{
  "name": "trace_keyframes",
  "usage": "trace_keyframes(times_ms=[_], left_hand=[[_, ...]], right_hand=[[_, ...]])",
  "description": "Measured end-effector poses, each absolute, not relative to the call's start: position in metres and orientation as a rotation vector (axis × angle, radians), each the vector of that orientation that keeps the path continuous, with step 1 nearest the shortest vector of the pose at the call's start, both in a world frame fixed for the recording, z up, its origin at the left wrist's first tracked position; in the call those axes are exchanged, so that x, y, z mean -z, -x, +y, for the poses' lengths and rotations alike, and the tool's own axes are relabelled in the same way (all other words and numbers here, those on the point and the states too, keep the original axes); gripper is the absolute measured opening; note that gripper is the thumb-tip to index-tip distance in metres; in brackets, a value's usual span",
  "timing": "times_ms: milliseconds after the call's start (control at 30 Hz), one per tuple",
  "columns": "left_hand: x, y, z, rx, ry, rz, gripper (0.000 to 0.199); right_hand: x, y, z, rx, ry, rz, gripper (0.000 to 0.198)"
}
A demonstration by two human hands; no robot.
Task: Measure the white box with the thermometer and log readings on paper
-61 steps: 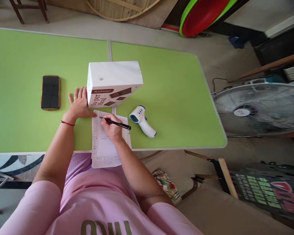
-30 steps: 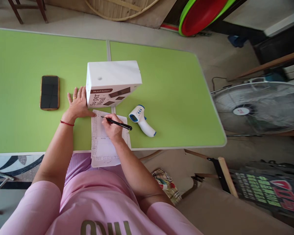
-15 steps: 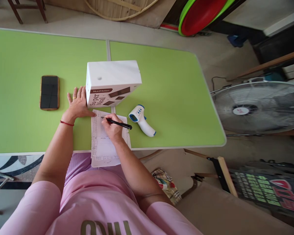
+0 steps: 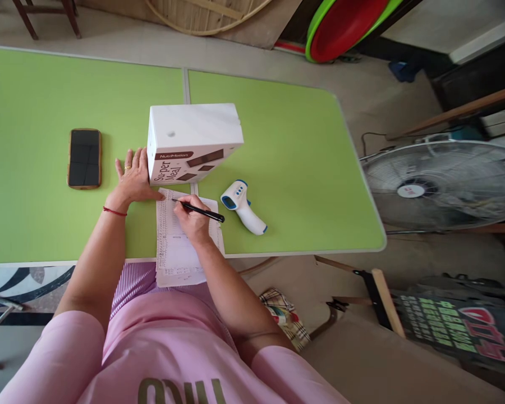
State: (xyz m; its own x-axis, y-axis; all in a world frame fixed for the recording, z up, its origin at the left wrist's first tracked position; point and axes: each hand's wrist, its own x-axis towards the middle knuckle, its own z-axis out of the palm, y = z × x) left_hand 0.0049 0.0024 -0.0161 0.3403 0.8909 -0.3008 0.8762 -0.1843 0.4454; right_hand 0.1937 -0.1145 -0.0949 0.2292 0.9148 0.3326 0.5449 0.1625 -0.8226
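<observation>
My right hand [image 4: 192, 217] is closed around a black pen [image 4: 204, 211], its tip at the upper part of a notebook page. Rows of handwriting run down the left side of the notebook [image 4: 179, 255], which hangs a little over the table's near edge. My left hand [image 4: 135, 178] lies flat with fingers spread, the thumb touching the notebook's top left corner. Its fingers rest beside the left face of a white box [image 4: 196, 126] printed "Super Meal". To the right of the notebook lies a white and blue infrared thermometer [image 4: 244, 207].
A phone in a brown case [image 4: 85, 159] lies on the left of the green table [image 4: 294, 146]. Past the table's right end stands a large fan [image 4: 421, 188]. A red basin [image 4: 345, 28] and a round wooden board [image 4: 210, 14] are beyond the far edge.
The pen tip and right hand have shifted very slightly to the left over the page. My left hand, the box, the phone and the thermometer stay in place.
</observation>
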Motion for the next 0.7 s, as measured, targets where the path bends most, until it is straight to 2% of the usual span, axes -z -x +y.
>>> trace_keyframes(times_ms=[267, 433, 700], left_hand=[[0.016, -0.005, 0.002, -0.040, -2.066, 1.539, 0.158], [0.016, -0.006, 0.003, -0.033, -2.057, 1.548, 0.160], [0.018, -0.006, 0.006, -0.090, -2.028, 1.538, 0.160]], right_hand=[[0.092, -0.193, -0.113, -0.519, 1.520, -1.429, 0.008], [0.085, -0.195, -0.118, -0.486, 1.501, -1.397, 0.014], [0.053, -0.238, -0.144, 0.019, 1.623, -1.613, 0.015]])
